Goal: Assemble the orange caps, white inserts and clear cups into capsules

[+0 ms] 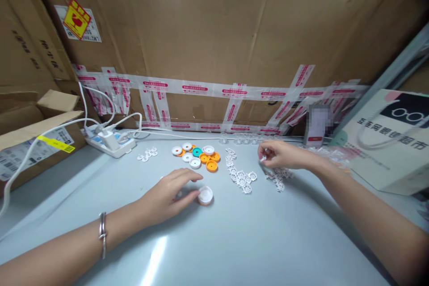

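My left hand [172, 192] is open beside a round white plastic cap [205, 195] with an orange edge underneath. The thumb tip is at the cap's left rim, and the index finger stays apart above it. My right hand [275, 154] pinches a small white plastic piece [263, 158] over a pile of small white pieces [279, 182]. Between the hands lies a curved cluster of white spoked discs [240, 178]. Farther back are several white caps [195, 162], orange caps [212, 166] and a teal cap [196, 152].
Small white discs [145, 157] lie near a power strip [112, 145] with white cables. Clear plastic rings [237, 138] line the back edge. A cardboard box [40, 143] stands left, a paper bag [385, 143] right, and a large taped carton [201, 31] behind.
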`<state>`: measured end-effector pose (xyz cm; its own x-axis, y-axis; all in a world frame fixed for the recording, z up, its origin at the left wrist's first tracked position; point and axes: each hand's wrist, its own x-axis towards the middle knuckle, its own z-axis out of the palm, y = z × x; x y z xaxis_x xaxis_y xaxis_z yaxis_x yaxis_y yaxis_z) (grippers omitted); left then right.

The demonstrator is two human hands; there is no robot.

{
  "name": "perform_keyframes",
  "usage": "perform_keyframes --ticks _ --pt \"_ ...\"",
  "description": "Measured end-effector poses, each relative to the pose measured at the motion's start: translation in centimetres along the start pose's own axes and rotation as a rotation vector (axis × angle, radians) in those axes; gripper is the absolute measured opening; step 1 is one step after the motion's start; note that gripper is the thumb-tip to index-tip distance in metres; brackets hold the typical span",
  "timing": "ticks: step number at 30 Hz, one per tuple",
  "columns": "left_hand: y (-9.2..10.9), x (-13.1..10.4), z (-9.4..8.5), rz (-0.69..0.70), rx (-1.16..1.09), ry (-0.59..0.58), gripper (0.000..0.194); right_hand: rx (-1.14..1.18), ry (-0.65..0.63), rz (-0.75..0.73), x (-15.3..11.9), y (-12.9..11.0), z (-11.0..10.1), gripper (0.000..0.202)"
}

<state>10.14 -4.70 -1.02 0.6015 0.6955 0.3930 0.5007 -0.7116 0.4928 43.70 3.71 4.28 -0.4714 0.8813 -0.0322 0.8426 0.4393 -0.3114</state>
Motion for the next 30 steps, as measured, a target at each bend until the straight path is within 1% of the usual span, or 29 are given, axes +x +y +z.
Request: perform_keyframes --ticks 2,4,7,9,12,15,18,20,22,24,25,26,28,29,30 --pt "0.2 0.1 -0.1 -0.022 -0.022 0.037 0.024 0.086 0.105 -0.157 -0.2 -2.2 0.5 0.007" --pt "0.5 0.2 -0.2 -0.055 -0.054 0.063 0.024 0.142 0.191 -0.311 -0.6 -4.7 1.5 0.007" --pt "1.2 0.4 -0.4 -0.133 -0.131 0.081 0.022 0.210 0.265 -0.527 -1.3 -8.3 3.4 0.008" --pt "1.9 0.5 -0.5 -0.186 -0.209 0.076 0.021 0.251 0.300 -0.652 -1.7 -10.1 4.7 0.011" --pt "3.0 0.6 -0.6 -0.234 -0.356 0.022 0.019 0.298 0.344 -0.768 -2.0 -11.7 6.0 0.012" --pt "3.6 0.5 -0.5 -0.291 -0.482 -0.014 0.017 0.315 0.387 -0.814 -2.0 -12.3 6.8 0.013" --pt "3.6 0.4 -0.1 -0.367 -0.619 -0.010 0.017 0.318 0.405 -0.820 -1.9 -12.6 7.4 0.015" --pt "3.3 0.4 0.1 -0.405 -0.694 -0.012 0.017 0.331 0.388 -0.817 -2.0 -12.8 7.5 0.017" --pt "2.9 0.5 0.3 -0.431 -0.739 -0.006 0.018 0.371 0.351 -0.812 -2.0 -12.9 7.3 0.021" --pt "2.6 0.5 0.3 -0.448 -0.771 0.025 0.019 0.445 0.341 -0.767 -1.9 -12.7 6.7 0.023" --pt "2.5 0.5 0.2 -0.459 -0.777 0.055 0.019 0.493 0.359 -0.715 -1.7 -12.4 6.2 0.022" --pt "2.3 0.5 0.1 -0.475 -0.769 0.092 0.019 0.539 0.389 -0.632 -1.5 -11.9 5.6 0.018" --pt "2.1 0.6 -0.2 -0.517 -0.721 0.174 0.018 0.594 0.433 -0.400 -0.9 -10.3 4.2 0.009" --pt "2.0 0.6 -0.3 -0.540 -0.697 0.207 0.018 0.563 0.397 -0.267 -0.5 -9.3 3.6 0.011" --pt "1.9 0.6 -0.5 -0.559 -0.685 0.232 0.018 0.503 0.324 -0.145 -0.2 -8.1 2.9 0.014"
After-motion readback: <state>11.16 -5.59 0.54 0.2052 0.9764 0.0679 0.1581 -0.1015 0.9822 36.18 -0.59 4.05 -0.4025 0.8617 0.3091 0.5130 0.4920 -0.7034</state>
